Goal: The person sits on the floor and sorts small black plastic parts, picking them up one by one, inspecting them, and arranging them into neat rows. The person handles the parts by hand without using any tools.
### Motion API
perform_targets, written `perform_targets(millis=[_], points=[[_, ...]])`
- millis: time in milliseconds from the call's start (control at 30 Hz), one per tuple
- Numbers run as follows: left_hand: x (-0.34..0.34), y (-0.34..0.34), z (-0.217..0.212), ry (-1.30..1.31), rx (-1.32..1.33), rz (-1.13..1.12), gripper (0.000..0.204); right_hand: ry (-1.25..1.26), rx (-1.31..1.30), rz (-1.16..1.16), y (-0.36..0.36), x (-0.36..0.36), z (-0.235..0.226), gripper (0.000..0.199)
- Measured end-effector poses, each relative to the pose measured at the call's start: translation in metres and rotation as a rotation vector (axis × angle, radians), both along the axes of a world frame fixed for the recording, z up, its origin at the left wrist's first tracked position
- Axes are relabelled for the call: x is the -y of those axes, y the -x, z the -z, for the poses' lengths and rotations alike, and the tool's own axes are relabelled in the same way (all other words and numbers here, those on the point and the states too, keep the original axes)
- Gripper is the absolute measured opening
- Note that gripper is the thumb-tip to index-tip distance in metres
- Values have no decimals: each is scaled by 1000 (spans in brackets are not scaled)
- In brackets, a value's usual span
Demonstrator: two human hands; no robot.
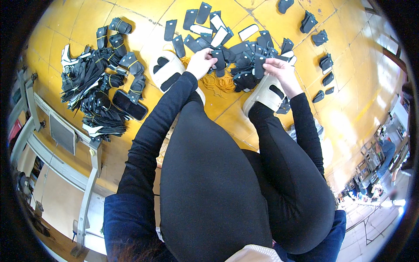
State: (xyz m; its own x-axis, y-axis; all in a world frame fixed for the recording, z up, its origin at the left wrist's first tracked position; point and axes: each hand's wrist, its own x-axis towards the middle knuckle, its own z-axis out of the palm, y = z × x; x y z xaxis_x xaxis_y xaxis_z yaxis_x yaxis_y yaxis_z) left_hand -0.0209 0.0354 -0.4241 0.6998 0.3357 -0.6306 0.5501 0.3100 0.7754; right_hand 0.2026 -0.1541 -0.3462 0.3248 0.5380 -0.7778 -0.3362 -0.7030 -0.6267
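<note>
Between my feet lies a loose pile of small dark fabric pieces [238, 51], flat and rounded at one end, some with their white side up. My left hand [202, 64] is closed, its thumb and fingers pinching a dark fabric piece [218, 56] at the pile's near left side. To the right, my right hand [281, 75] pinches the edge of another dark fabric piece [259, 66] above my right shoe. A tangle of yellow-orange elastic bands [219, 83] sits on the floor just below the pile.
Bundles of long black strips [87, 78] tied with yellow bands lie at the left, beside a dark phone [130, 105]. Small dark bundles [325, 62] run along the right side of the yellow tiled floor [349, 94]. A metal frame [65, 168] stands at the lower left.
</note>
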Motion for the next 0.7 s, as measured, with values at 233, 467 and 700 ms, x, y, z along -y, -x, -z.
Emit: perform_targets(millis=[233,467,700], points=[[-1,1,-1,-106,-40,53,26,74,287,-255,18,-6,7,26],[-1,-2,-15,-163,-93,23,29,79,692,-369,-10,7,18,33],[0,-4,-26,-455,-84,92,32,-168,975,-801,-23,5,20,68]])
